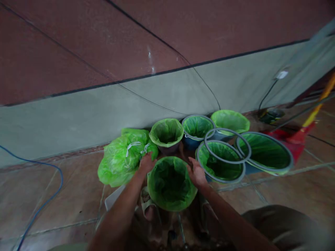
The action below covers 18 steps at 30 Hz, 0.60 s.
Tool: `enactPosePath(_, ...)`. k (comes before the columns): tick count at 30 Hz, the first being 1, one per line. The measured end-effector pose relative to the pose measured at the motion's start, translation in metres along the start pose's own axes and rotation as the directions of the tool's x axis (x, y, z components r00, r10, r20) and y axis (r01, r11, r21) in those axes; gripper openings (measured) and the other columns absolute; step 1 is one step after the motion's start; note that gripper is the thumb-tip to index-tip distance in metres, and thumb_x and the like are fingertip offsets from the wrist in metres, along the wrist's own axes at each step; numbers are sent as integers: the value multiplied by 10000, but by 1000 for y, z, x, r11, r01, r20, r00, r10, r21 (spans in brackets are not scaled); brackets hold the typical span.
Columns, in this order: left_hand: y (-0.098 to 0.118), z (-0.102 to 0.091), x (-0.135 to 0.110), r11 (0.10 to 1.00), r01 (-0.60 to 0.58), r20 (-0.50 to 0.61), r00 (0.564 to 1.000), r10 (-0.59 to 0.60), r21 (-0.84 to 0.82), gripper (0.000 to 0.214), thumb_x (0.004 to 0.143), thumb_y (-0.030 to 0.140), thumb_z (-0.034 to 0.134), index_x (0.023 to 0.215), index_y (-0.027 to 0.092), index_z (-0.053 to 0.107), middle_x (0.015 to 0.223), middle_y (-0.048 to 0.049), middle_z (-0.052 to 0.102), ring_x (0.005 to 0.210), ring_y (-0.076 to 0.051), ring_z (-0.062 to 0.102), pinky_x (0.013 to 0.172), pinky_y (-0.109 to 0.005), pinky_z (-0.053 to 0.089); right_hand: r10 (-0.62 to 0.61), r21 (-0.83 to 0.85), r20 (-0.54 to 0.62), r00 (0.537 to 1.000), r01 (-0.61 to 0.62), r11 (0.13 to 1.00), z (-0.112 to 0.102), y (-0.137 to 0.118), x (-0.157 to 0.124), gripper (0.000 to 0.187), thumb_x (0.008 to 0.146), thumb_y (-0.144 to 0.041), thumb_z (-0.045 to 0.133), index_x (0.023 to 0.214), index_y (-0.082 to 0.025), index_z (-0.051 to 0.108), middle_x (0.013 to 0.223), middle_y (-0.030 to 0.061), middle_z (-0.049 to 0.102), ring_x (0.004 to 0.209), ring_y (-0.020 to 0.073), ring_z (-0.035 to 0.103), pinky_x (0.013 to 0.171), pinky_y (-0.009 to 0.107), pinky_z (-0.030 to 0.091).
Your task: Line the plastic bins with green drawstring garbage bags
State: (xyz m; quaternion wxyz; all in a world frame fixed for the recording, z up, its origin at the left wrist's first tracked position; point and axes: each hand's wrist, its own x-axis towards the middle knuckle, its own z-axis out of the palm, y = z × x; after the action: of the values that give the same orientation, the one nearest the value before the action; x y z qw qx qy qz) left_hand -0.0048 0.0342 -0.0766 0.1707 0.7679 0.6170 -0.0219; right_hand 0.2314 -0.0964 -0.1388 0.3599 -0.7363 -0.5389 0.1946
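Observation:
Between my hands stands a round bin lined with a green plastic bag (167, 205), its liner folded over the rim. My left hand (147, 162) is at the far left of this rim, fingers stretched out beside the liner. On the right side, my right hand (197, 173) has its thumb and fingers apart at the liner's edge. Neither hand visibly grips anything. To the left lie tied green bags (117, 160) with white ties. Behind is another bin with a green liner (167, 143).
More lined bins, a blue one (187, 142) and a pale green one (230, 115), stand along the wall. Grey rings (222, 161) rest over bins at right. A red dustpan (299, 137) is beyond them. A blue cable (61, 177) crosses the tiled floor (75, 202).

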Motion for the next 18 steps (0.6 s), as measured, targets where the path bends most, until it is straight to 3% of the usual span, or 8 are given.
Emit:
enactPosePath(4,-14,-20,-40,981,140,-57,987,-148,-135,476,888,289,540,1330,113,515,1319,-178,622,1201,-252,602,1006,-346,449,227,105,1,974,-226,968,-15,24,-65,445,873,-361,415,1221,-148,594,1180,183,683,1078,287,658,935,416,520)
enactPosePath(8,-6,0,-91,933,192,-22,978,-208,-305,468,894,270,512,1331,101,509,1332,-179,614,1216,-247,598,1008,-345,461,264,70,49,963,-267,961,-26,38,-104,366,862,-306,406,1103,-165,642,1105,150,718,1016,268,693,919,400,524)
enactPosePath(12,22,37,-135,924,157,24,987,-158,-350,423,855,219,541,1263,110,570,1292,-166,646,1191,-238,622,1007,-335,485,234,-14,47,971,-233,972,-44,38,-111,293,824,-236,451,1023,-200,663,1044,115,738,974,239,709,894,363,533)
enactPosePath(14,36,46,-149,918,137,42,991,-131,-371,458,841,219,551,1287,116,555,1312,-153,635,1222,-236,602,1035,-335,472,207,-48,27,978,-206,977,-54,33,-109,298,795,-208,486,1030,-200,668,1065,121,733,1007,241,701,922,360,523)
enactPosePath(18,52,30,-162,908,61,2,998,-66,-415,620,808,266,593,1381,74,452,1411,-172,548,1319,-239,513,1120,-325,389,153,-73,-16,988,-153,985,-82,9,-102,347,770,-201,514,1082,-175,666,1090,140,716,1037,262,686,943,381,516)
